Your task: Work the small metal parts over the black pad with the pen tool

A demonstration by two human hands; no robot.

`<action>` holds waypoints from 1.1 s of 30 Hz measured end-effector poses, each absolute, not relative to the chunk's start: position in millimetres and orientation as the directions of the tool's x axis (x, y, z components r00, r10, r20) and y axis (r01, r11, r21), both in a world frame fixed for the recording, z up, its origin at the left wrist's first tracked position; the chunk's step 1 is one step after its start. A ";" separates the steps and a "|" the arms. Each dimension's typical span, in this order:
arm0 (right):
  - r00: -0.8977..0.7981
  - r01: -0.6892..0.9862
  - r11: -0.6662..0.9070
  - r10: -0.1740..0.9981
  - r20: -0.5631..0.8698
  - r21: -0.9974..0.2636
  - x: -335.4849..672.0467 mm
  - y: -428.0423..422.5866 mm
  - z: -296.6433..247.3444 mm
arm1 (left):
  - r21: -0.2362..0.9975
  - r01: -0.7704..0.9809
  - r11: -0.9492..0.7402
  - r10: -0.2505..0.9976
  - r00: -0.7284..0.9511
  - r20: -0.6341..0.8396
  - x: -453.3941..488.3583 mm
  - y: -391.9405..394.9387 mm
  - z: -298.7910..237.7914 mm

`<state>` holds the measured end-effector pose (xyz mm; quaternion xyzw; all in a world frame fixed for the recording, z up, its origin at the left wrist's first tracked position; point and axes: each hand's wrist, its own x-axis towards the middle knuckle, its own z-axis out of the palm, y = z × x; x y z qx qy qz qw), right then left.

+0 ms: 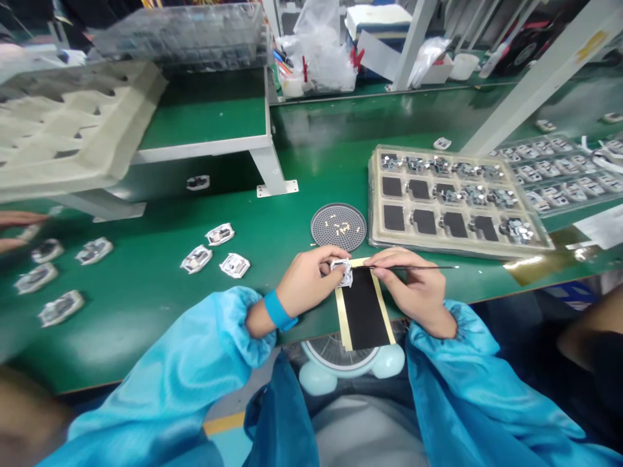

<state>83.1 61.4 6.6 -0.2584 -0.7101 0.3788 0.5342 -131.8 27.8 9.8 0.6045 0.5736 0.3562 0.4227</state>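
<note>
Closely pinched: left hand (309,280) grips a small white-framed part (342,271).
Right hand (413,285) fingers pinch thin tweezers (418,267) above the black sheet (364,311).

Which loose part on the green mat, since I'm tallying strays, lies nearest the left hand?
The loose part at the right end of the trio, just left of the left hand; the rest lie farther off.

no readable text, labels, brands or numbers on anything in view
</note>
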 end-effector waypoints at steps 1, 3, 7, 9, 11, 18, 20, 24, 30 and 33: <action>-0.325 -0.018 0.594 0.757 0.566 -0.804 82.9 61.6 6.9 | 0.918 0.396 0.015 0.994 0.090 -0.054 -132.3 27.8 9.4; -0.367 0.021 0.615 0.739 0.566 -0.789 82.6 61.6 7.7 | 0.918 0.397 0.016 0.994 0.090 -0.057 -132.9 27.5 8.2; -0.374 0.061 0.627 0.735 0.565 -0.776 82.7 61.0 8.9 | 0.916 0.401 0.014 0.995 0.083 -0.052 -132.9 26.9 6.0; -0.369 0.067 0.628 0.738 0.565 -0.775 82.5 60.9 8.9 | 0.915 0.404 0.012 0.995 0.084 -0.050 -132.7 27.0 5.7; -0.371 0.076 0.630 0.737 0.564 -0.773 81.9 61.1 8.8 | 0.913 0.408 0.012 0.995 0.085 -0.052 -132.6 27.3 6.1; -0.372 0.102 0.626 0.745 0.554 -0.773 82.9 61.3 8.1 | 0.902 0.432 0.020 0.995 0.080 -0.061 -132.5 26.9 11.6; -0.370 0.104 0.627 0.745 0.555 -0.772 84.0 60.7 7.1 | 0.896 0.444 0.016 0.995 0.080 -0.057 -132.4 26.1 13.6; -0.401 0.123 0.629 0.739 0.541 -0.768 84.9 60.5 5.5 | 0.880 0.474 0.007 0.995 0.085 -0.053 -132.1 25.1 17.3; -0.453 0.053 0.528 0.769 0.451 -0.848 90.0 62.1 6.6 | 0.878 0.478 0.019 0.994 0.086 -0.068 -132.7 26.0 20.1; -0.478 0.022 0.416 0.803 0.356 -0.909 94.7 62.3 6.5 | 0.882 0.471 0.027 0.993 0.091 -0.079 -132.9 26.4 20.4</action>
